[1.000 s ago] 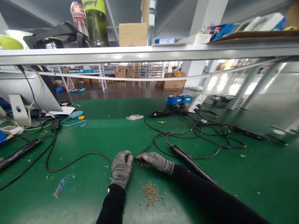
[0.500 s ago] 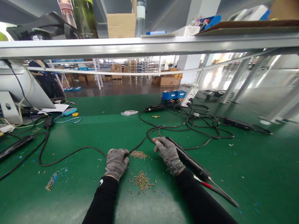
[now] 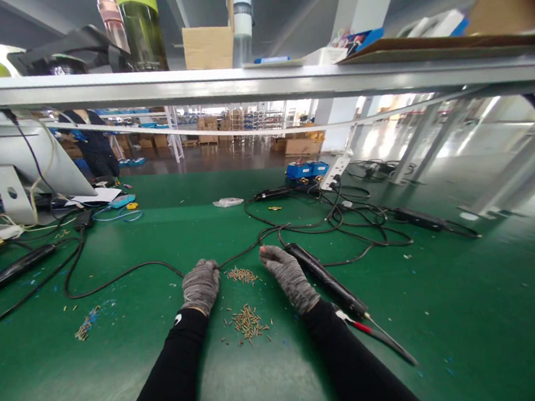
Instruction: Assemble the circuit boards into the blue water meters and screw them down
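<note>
"Where do we have our hands?"

"At the bench [image 3: 250,389]; our left hand [image 3: 202,288] is curled just left of the far pile [image 3: 242,275] of metal bits; our right hand [image 3: 288,278], fingers bent inward, is to the right of it; we cannot tell whether either pinches anything."

"And around them?"

"The near pile [image 3: 248,322] lies between our wrists, closer to us than both hands; we see a black tool [image 3: 327,280] just right of the right hand; a cable [image 3: 125,270] runs leftward from beside the left."
</note>
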{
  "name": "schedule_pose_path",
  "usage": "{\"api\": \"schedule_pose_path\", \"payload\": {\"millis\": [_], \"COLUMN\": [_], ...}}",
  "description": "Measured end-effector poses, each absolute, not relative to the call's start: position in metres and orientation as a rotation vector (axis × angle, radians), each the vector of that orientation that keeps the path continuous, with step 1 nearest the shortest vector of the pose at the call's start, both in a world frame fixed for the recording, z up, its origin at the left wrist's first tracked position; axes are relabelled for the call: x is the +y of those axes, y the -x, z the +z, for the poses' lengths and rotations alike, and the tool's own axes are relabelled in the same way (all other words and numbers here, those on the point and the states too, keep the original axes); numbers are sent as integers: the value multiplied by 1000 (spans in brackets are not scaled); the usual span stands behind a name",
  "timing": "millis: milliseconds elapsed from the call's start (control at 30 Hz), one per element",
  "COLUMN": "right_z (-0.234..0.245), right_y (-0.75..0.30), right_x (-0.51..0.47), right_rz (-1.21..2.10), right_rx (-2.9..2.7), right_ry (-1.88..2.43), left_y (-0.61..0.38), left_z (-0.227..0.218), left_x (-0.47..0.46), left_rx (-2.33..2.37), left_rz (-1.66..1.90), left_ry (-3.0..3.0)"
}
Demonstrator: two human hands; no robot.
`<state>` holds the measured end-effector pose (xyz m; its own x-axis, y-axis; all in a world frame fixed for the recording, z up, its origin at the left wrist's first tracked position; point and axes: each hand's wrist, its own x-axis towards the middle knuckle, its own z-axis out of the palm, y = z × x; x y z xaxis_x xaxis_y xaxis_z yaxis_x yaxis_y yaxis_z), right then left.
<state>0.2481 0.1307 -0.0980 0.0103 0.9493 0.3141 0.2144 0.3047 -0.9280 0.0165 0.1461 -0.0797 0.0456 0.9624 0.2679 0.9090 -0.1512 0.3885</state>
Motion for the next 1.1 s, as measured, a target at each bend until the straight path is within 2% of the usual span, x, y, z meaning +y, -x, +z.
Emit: {"api": "schedule_pose_path", "payload": {"millis": [200,533,667,833,1100], "right_z": [-89,-80,-72,-56,-63], "right_y": [-243,-234,-238,-246,-241], "right_x": [125,119,113,101,110], "right_rz": [552,412,481,692,589], "right_rx": [-1666,-1950,-1981,-2062,-1919], "right_ry": [1578,1990,1959,1650,1693], "left_y": [9,-13,-26,-36,-52], "left_z": [-79,-66,-70,-79,-85], "left_x": [156,129,121,117,128], "left_rx": [2029,1614,1569,1543,1515], "left_rz": [931,725,672,712,706], "left_ry": [-2006,-2167,-2190,-2235,-2356]}}
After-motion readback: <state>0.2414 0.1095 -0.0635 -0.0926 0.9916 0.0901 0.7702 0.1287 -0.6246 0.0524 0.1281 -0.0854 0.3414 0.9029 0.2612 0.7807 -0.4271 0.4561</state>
